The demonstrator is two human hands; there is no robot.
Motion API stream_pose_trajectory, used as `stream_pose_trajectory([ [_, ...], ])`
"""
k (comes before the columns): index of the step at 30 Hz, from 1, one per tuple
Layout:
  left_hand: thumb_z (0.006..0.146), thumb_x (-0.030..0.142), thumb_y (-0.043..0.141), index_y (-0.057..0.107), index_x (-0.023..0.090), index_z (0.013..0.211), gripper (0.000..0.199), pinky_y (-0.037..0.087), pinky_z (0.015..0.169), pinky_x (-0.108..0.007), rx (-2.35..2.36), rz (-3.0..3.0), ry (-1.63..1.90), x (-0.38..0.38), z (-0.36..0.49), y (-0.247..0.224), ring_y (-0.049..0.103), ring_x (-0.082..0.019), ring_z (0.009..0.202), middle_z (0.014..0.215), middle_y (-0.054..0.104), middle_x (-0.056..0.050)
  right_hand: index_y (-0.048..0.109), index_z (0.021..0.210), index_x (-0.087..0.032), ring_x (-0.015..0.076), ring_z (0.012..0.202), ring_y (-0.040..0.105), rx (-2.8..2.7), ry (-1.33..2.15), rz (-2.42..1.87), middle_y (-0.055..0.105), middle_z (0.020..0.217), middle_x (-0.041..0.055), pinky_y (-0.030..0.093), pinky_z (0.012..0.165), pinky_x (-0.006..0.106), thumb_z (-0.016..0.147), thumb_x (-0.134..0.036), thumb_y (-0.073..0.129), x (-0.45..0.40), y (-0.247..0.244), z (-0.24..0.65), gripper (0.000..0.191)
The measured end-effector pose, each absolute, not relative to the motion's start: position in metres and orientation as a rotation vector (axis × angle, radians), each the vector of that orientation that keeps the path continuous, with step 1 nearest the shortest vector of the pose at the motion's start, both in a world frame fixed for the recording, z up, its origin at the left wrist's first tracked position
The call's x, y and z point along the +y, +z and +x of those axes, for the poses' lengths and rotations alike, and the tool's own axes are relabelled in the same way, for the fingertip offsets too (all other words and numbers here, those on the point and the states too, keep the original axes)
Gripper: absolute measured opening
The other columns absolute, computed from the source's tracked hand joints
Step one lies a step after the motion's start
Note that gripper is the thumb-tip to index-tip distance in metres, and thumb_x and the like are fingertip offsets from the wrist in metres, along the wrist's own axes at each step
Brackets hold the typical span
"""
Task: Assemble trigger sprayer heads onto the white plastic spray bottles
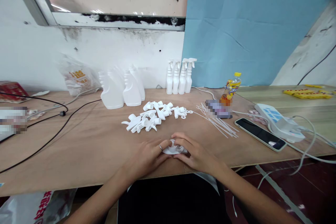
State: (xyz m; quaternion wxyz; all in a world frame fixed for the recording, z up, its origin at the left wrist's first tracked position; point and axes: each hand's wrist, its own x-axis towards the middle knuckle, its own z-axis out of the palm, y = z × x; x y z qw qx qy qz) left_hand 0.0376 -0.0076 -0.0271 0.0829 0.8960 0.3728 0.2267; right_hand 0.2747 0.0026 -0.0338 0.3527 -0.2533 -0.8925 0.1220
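Observation:
Near the table's front edge, my left hand (151,152) and my right hand (193,150) meet around a white plastic spray head (172,149). The fingers of both hands are bent onto it and partly cover it. Just beyond them lies a pile of white spray heads (147,119), with small white rings (183,114) at its right end. Thin white tubes (219,122) are spread to the right of the pile.
White bottles without tops (112,92) and several bottles with sprayers (182,78) stand at the back. To the right are a drink bottle (231,89), a phone (259,134) and a power strip (279,122). Black cables (56,138) cross the left side.

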Motion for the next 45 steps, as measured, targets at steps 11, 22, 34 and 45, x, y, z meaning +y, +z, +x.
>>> stream_pose_trajectory([
  [11, 0.102, 0.038, 0.048, 0.056, 0.026, 0.117, 0.021, 0.049, 0.07, -0.025, 1.032, 2.736, 0.753, -0.009, 0.037, -0.025, 0.066, -0.016, 0.084, 0.095, 0.068, -0.002, 0.058, 0.12, -0.025, 0.0205, 0.106, 0.066, -2.305, 0.207, -0.613, 0.063, 0.12, 0.0092, 0.055, 0.092, 0.033, 0.096, -0.024, 0.059, 0.004, -0.038, 0.274, 0.025],
  [22, 0.1, 0.034, 0.05, 0.05, 0.028, 0.122, 0.023, 0.053, 0.078, -0.03, 1.173, 2.532, 0.714, -0.011, 0.04, -0.035, 0.069, -0.02, 0.094, 0.112, 0.069, -0.002, 0.061, 0.115, -0.023, 0.0226, 0.116, 0.062, -2.106, 0.096, -0.877, 0.065, 0.122, 0.009, 0.046, 0.103, 0.038, 0.097, -0.027, 0.054, 0.029, -0.007, 0.314, 0.02],
  [34, 0.098, 0.03, 0.052, 0.048, 0.028, 0.132, 0.034, 0.052, 0.082, -0.031, 1.187, 2.452, 0.771, -0.016, 0.047, -0.032, 0.068, -0.019, 0.09, 0.11, 0.07, -0.003, 0.067, 0.074, -0.018, 0.0269, 0.083, 0.069, -2.009, -0.112, -2.074, 0.074, 0.084, 0.0122, 0.04, 0.065, 0.031, 0.087, -0.023, 0.057, 0.067, -0.023, 0.409, 0.017],
  [45, 0.091, 0.033, 0.062, 0.053, 0.029, 0.132, 0.043, 0.051, 0.087, -0.033, 1.254, 2.204, 0.788, -0.025, 0.054, -0.023, 0.067, -0.022, 0.101, 0.117, 0.069, -0.002, 0.06, 0.083, -0.021, 0.018, 0.055, 0.062, -1.55, 0.481, -1.378, 0.063, 0.059, 0.0001, 0.047, 0.06, 0.03, 0.081, -0.032, 0.064, 0.058, -0.002, 0.387, 0.012],
])
